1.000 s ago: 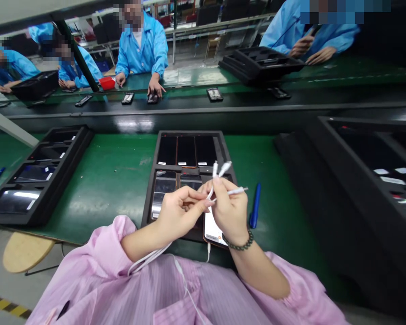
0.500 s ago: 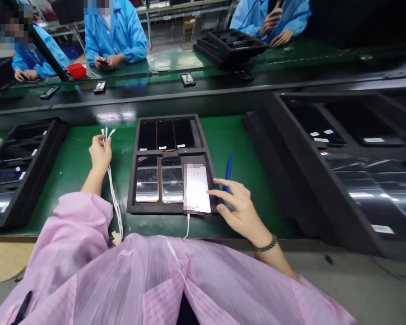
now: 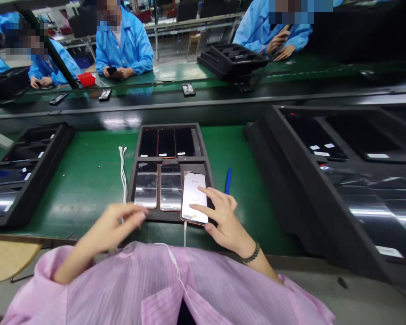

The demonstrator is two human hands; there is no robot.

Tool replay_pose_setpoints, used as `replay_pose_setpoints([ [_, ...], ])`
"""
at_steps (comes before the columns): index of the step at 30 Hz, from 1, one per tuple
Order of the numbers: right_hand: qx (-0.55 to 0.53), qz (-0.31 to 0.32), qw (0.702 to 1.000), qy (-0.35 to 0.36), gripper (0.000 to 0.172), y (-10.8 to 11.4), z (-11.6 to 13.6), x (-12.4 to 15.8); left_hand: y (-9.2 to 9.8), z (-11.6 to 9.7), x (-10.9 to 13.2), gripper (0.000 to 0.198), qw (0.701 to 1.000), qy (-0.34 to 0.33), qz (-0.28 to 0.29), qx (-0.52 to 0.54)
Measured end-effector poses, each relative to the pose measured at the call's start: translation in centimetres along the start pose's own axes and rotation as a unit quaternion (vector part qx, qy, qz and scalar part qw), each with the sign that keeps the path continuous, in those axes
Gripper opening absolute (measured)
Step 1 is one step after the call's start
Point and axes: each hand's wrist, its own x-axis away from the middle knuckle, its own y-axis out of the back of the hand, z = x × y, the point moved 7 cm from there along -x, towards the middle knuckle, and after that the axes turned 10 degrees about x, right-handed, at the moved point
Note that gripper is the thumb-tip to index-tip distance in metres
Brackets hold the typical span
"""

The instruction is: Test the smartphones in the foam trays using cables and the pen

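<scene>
A lit smartphone [image 3: 193,205] lies tilted over the front right slot of a black foam tray [image 3: 131,192], with a white charging cable [image 3: 185,232] plugged into its lower end. Spread fingers of my right hand [image 3: 225,221] touch the bright screen, the thumb lying by its right edge. My left hand [image 3: 117,225] is empty, fingers stretched toward the tray's front left corner and slightly blurred. Beyond it, a bundle of white cables [image 3: 123,174] lies on the green bench. Several dark-screened phones [image 3: 146,185] fill other slots of the tray.
A blue pen [image 3: 228,180] lies right of the tray. Stacked foam trays with phones stand at the right [image 3: 270,180] and left [image 3: 50,171]. Past a raised ledge, co-workers in blue jackets [image 3: 125,40] sit by a line holding phones and a red bin [image 3: 86,79].
My left hand has let go of the white cables and come back toward the tray's front. My right hand has moved left onto the phone screen, and the phone sits slightly lower.
</scene>
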Motion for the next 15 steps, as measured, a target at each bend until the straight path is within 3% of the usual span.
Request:
replay_pose_setpoints([
  [2, 0.02, 0.007, 0.999, 0.031, 0.063, -0.5, 0.9, -0.6, -5.1, -1.0, 1.6, 0.03, 0.988, 0.05, 0.142, 0.039],
  [3, 0.025, 0.005, 0.999, 0.036, 0.063, -0.6, 1.1, -0.9, -6.9, -1.4, 1.7, 0.03, 0.982, 0.06, 0.175, 0.031],
  [5, 0.027, -0.018, 0.999, 0.026, 0.061, -0.6, 0.7, -1.3, -8.8, -2.1, 0.7, 0.03, 0.984, 0.06, 0.165, -0.002],
  [10, 0.002, -0.097, 0.993, -0.061, 0.057, 0.3, -1.6, -0.6, -11.5, -2.4, -1.9, 0.03, 0.985, 0.047, 0.146, -0.082],
  [15, 0.037, -0.032, 0.998, -0.03, 0.065, -0.6, -0.6, -0.3, -12.3, -2.5, -2.3, 0.028, 0.981, 0.037, 0.102, -0.158],
])
